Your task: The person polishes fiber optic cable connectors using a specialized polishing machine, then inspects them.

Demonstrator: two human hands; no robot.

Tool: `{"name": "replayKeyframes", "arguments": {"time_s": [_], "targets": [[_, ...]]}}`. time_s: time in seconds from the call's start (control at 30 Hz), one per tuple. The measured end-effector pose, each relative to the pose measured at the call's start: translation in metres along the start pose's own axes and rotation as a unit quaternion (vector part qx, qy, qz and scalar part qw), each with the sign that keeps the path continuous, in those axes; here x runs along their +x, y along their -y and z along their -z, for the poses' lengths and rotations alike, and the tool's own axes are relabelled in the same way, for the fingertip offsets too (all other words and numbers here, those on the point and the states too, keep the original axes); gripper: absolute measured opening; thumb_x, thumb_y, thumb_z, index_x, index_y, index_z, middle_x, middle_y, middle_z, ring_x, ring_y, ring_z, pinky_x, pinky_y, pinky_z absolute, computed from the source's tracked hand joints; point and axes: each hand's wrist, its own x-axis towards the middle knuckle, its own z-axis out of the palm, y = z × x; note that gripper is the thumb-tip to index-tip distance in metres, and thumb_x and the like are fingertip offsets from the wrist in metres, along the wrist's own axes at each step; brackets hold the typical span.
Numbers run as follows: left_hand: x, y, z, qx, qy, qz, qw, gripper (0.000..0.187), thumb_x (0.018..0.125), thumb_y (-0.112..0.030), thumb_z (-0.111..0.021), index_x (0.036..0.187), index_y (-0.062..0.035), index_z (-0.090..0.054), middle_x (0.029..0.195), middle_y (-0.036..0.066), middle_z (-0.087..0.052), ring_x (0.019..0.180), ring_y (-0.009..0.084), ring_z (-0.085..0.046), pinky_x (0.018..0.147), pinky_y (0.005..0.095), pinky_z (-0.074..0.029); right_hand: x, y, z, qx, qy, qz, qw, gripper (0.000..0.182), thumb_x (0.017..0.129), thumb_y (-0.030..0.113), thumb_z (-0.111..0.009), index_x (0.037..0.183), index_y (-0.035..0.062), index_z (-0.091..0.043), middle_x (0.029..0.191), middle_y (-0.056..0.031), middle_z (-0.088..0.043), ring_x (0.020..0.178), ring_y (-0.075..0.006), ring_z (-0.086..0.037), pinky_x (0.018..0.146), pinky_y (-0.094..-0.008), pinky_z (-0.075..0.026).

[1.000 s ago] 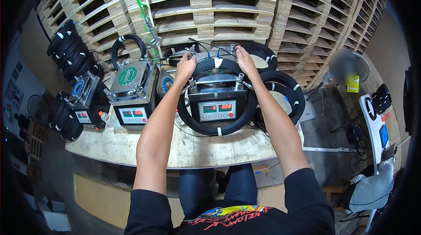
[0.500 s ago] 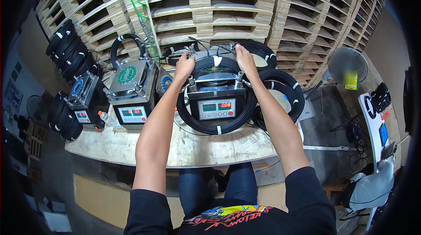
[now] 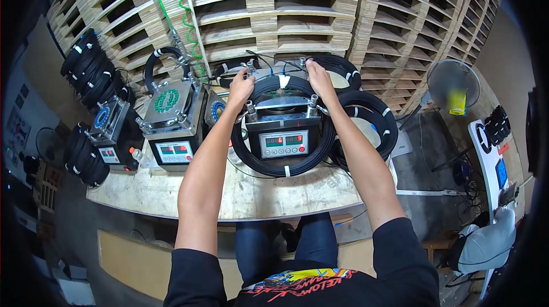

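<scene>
A metal machine with a digital display [image 3: 284, 144] stands on the wooden workbench [image 3: 269, 198], and a black cable coil [image 3: 287, 169] with white ties hangs around its front. My left hand [image 3: 241, 86] is closed at the rear left knob [image 3: 250, 65] of the machine. My right hand [image 3: 318, 78] is closed at the rear right knob [image 3: 302, 62], fingertips on or beside it. Thin black cables with blue connectors [image 3: 284, 69] cross the top plate between my hands.
Two similar machines, one with a green ring [image 3: 166, 101] and one with a blue ring [image 3: 102, 116], stand left. More cable coils [image 3: 366, 124] lie right. Wooden pallets [image 3: 274, 15] rise behind. A fan [image 3: 453, 86] stands right, and a seated person [image 3: 486, 244] is lower right.
The digits on the machine's display have changed. Both hands stay in nearly the same place at the rear knobs.
</scene>
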Motion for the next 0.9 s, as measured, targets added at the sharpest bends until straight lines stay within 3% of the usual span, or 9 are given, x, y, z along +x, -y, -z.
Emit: {"name": "replayKeyframes", "arguments": {"time_s": [0.27, 0.33, 0.47, 0.63, 0.73, 0.77, 0.83, 0.9], "targets": [[0.000, -0.003, -0.002, 0.026, -0.002, 0.005, 1.000, 0.054, 0.088, -0.033, -0.053, 0.138, -0.0108, -0.055, 0.132, 0.026, -0.060, 0.126, 0.0409, -0.054, 0.107, 0.0428, -0.040, -0.004, 0.013, 0.007, -0.072, 0.016, -0.045, 0.996, 0.058, 0.102, 0.051, -0.037, 0.120, 0.0024, -0.063, 0.119, -0.0288, -0.063, 0.117, -0.0487, -0.055, 0.098, -0.0496, -0.044], [0.001, -0.003, -0.002, 0.044, -0.006, 0.017, 0.999, 0.053, 0.088, -0.035, -0.051, 0.135, -0.0108, -0.057, 0.132, 0.025, -0.060, 0.126, 0.0414, -0.054, 0.108, 0.0435, -0.039, 0.001, 0.005, 0.004, -0.059, 0.030, -0.038, 0.997, 0.061, 0.103, 0.053, -0.034, 0.118, 0.0015, -0.063, 0.113, -0.0272, -0.066, 0.115, -0.0456, -0.058, 0.097, -0.0429, -0.045], [0.001, -0.003, -0.003, 0.049, -0.014, 0.019, 0.999, 0.053, 0.088, -0.036, -0.052, 0.133, -0.0110, -0.059, 0.131, 0.025, -0.060, 0.126, 0.0411, -0.054, 0.108, 0.0435, -0.039, 0.006, -0.013, -0.003, -0.021, 0.007, 0.014, 1.000, 0.060, 0.104, 0.051, -0.033, 0.119, 0.0003, -0.062, 0.114, -0.0260, -0.066, 0.114, -0.0440, -0.059, 0.096, -0.0414, -0.046], [-0.003, -0.006, -0.002, 0.024, -0.029, -0.001, 0.999, 0.050, 0.087, -0.032, -0.056, 0.131, -0.0090, -0.060, 0.127, 0.025, -0.063, 0.122, 0.0411, -0.057, 0.104, 0.0427, -0.043, 0.011, -0.019, -0.007, -0.003, 0.003, 0.025, 1.000, 0.055, 0.104, 0.047, -0.038, 0.123, 0.0003, -0.061, 0.112, -0.0219, -0.068, 0.101, -0.0413, -0.066, 0.090, -0.0421, -0.049], [-0.005, -0.006, -0.001, 0.013, -0.034, -0.023, 0.999, 0.048, 0.088, -0.030, -0.057, 0.130, -0.0082, -0.061, 0.125, 0.026, -0.064, 0.120, 0.0411, -0.058, 0.103, 0.0425, -0.044, 0.005, -0.013, -0.007, -0.002, -0.032, 0.028, 0.999, 0.054, 0.103, 0.046, -0.041, 0.119, -0.0009, -0.062, 0.108, -0.0243, -0.069, 0.095, -0.0440, -0.067, 0.086, -0.0439, -0.051], [-0.005, -0.006, -0.001, 0.013, -0.034, -0.023, 0.999, 0.048, 0.088, -0.030, -0.057, 0.130, -0.0082, -0.061, 0.125, 0.026, -0.064, 0.120, 0.0411, -0.058, 0.103, 0.0425, -0.044, 0.003, -0.009, -0.005, -0.002, -0.032, 0.029, 0.999, 0.054, 0.103, 0.046, -0.041, 0.119, -0.0009, -0.062, 0.108, -0.0243, -0.069, 0.095, -0.0440, -0.067, 0.086, -0.0439, -0.051], [-0.004, -0.004, -0.001, 0.010, -0.031, -0.027, 0.999, 0.047, 0.089, -0.030, -0.056, 0.129, -0.0081, -0.062, 0.124, 0.026, -0.064, 0.120, 0.0411, -0.058, 0.103, 0.0426, -0.044, -0.005, 0.006, 0.003, -0.060, -0.021, -0.047, 0.997, 0.051, 0.102, 0.046, -0.040, 0.119, 0.0051, -0.066, 0.116, -0.0289, -0.064, 0.114, -0.0474, -0.057, 0.098, -0.0491, -0.046], [-0.003, -0.003, -0.001, 0.015, -0.028, -0.021, 0.999, 0.047, 0.089, -0.032, -0.056, 0.129, -0.0083, -0.062, 0.124, 0.026, -0.064, 0.121, 0.0413, -0.058, 0.103, 0.0429, -0.043, -0.005, 0.007, 0.003, -0.072, -0.019, -0.060, 0.995, 0.051, 0.101, 0.046, -0.040, 0.118, 0.0051, -0.067, 0.114, -0.0295, -0.065, 0.113, -0.0480, -0.058, 0.097, -0.0497, -0.046]]}}
